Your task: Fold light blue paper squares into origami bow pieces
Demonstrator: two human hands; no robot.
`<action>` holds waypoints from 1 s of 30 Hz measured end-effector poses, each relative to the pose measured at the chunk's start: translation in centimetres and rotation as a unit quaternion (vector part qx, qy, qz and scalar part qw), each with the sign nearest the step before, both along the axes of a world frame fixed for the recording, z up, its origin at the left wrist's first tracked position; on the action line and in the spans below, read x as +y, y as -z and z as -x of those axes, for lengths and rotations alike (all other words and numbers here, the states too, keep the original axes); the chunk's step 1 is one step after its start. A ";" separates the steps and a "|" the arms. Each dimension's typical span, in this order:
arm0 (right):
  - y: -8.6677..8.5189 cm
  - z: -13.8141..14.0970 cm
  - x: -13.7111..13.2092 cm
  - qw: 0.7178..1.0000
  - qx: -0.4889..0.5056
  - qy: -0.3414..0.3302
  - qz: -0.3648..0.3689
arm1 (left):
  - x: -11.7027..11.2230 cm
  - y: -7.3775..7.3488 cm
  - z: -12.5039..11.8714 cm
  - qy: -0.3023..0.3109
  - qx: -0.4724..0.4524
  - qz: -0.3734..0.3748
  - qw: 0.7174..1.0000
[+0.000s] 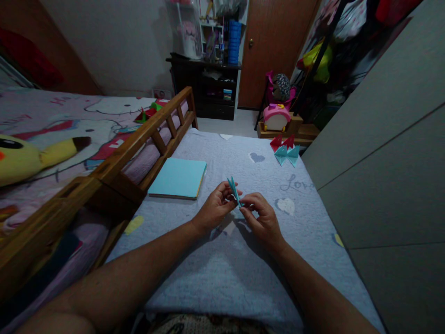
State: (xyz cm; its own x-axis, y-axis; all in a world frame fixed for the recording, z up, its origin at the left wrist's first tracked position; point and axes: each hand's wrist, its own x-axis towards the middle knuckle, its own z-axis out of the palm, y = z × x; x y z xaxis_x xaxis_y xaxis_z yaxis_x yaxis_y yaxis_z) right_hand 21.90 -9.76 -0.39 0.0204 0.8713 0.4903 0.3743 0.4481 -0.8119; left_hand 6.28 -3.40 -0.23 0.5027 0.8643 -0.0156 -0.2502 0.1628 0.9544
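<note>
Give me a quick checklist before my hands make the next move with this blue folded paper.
1. Left hand on the paper: ok, fingers hold its side.
2. Right hand on the paper: ok, fingertips pinch its lower end.
3. Stack out of the way: ok, left of the hands and apart from them.
4. Red pieces and blue piece clear of the hands: ok, at the far right of the bed.
5. Creases sharp: cannot tell, too small.
6. Good light: not ok, looks dim.
</note>
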 end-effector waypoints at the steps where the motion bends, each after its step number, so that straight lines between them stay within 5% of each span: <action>1: 0.0 0.0 0.0 1.000 0.000 -0.004 -0.001 | 0.0 0.0 0.0 0.000 0.003 0.001 1.000; 8: 0.0 0.0 0.0 1.000 0.004 -0.006 -0.013 | 0.2 0.0 0.5 -0.004 0.070 -0.037 0.997; 30: -1.0 0.3 -0.5 0.994 -0.077 0.051 -0.060 | -0.3 -0.1 0.3 0.030 0.044 -0.055 0.997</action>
